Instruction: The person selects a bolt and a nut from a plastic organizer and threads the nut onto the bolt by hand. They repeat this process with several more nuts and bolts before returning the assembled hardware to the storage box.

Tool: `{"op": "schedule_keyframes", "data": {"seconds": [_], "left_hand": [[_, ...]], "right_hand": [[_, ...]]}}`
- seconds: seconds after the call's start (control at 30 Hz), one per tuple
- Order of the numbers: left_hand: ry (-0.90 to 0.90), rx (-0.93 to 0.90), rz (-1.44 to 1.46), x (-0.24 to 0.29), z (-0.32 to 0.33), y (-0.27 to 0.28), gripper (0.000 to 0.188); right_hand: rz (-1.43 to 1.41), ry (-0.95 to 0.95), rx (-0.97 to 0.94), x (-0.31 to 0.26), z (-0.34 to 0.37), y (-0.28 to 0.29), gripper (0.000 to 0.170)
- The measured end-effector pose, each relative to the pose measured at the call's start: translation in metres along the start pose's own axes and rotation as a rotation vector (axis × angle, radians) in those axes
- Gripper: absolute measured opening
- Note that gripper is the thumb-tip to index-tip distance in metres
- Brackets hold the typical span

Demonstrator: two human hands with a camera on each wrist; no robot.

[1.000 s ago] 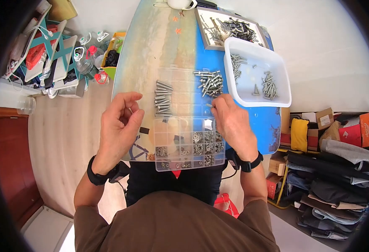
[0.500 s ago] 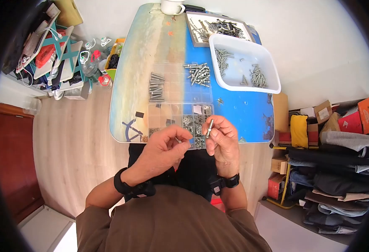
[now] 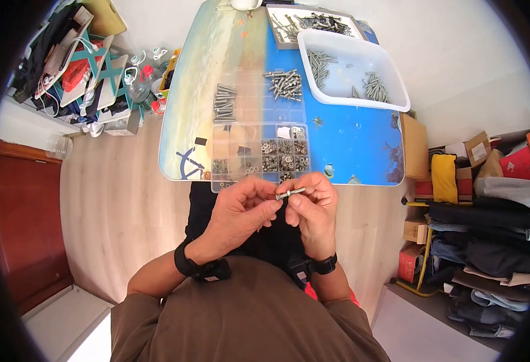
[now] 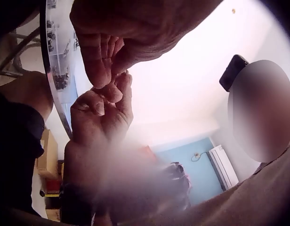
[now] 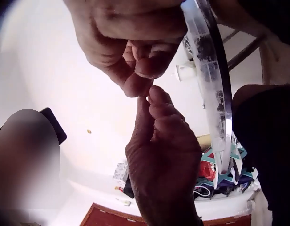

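Observation:
A metal bolt (image 3: 296, 192) with a ring-like piece partway along its shank is held between both hands in front of the body, in the head view. My right hand (image 3: 314, 212) pinches it between thumb and fingers. At the other end, my left hand (image 3: 241, 208) grips the bolt with thumb and forefinger. Just beyond the hands lies a clear compartment box (image 3: 224, 137) with nuts and washers. Its open lid (image 3: 253, 99) carries a row of bolts (image 3: 224, 102) and a pile of bolts (image 3: 285, 85). In both wrist views the fingertips meet and hide the bolt.
A white tub (image 3: 354, 101) with bolts stands at the table's right, before a shallow box (image 3: 284, 43) of dark screws. A white mug (image 3: 245, 3) is at the far edge. Stacked clothes (image 3: 488, 241) fill the right side; bottles (image 3: 138, 90) stand left of the table.
My right hand has brought the bolt back from beside the lid towards the body. The left hand has moved right and now grips the bolt's end. The head view has shifted.

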State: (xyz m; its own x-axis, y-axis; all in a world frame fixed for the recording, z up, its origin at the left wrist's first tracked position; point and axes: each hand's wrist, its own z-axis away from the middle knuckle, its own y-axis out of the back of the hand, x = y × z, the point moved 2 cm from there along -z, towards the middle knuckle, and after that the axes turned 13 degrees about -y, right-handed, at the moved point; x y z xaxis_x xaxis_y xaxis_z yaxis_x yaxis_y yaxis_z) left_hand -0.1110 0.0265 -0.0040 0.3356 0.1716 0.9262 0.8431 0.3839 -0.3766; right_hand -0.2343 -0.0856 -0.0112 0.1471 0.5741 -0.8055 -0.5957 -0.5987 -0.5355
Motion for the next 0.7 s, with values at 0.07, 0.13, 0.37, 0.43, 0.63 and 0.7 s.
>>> {"op": "schedule_keyframes", "data": {"seconds": [0.07,0.13,0.37,0.43,0.63,0.7], "left_hand": [[0.014,0.019,-0.003,-0.003,0.002,0.0,0.019],[0.03,0.036,0.01,-0.003,0.004,-0.002,0.02],[0.055,0.045,0.004,-0.005,0.002,0.0,0.02],[0.051,0.042,-0.002,-0.005,0.002,-0.001,0.019],[-0.047,-0.005,-0.127,-0.006,0.001,0.002,0.017],[-0.085,-0.014,-0.153,-0.006,0.0,0.004,0.016]], "right_hand": [[0.041,0.016,0.013,0.003,0.003,0.002,0.013],[0.098,0.048,-0.011,0.004,0.003,0.006,0.013],[0.204,0.168,-0.049,0.008,0.009,0.009,0.018],[0.243,0.18,-0.002,0.006,0.01,0.009,0.018],[0.246,0.179,-0.02,0.003,0.007,0.011,0.019],[0.262,0.154,-0.02,-0.001,0.006,0.01,0.018]]}}
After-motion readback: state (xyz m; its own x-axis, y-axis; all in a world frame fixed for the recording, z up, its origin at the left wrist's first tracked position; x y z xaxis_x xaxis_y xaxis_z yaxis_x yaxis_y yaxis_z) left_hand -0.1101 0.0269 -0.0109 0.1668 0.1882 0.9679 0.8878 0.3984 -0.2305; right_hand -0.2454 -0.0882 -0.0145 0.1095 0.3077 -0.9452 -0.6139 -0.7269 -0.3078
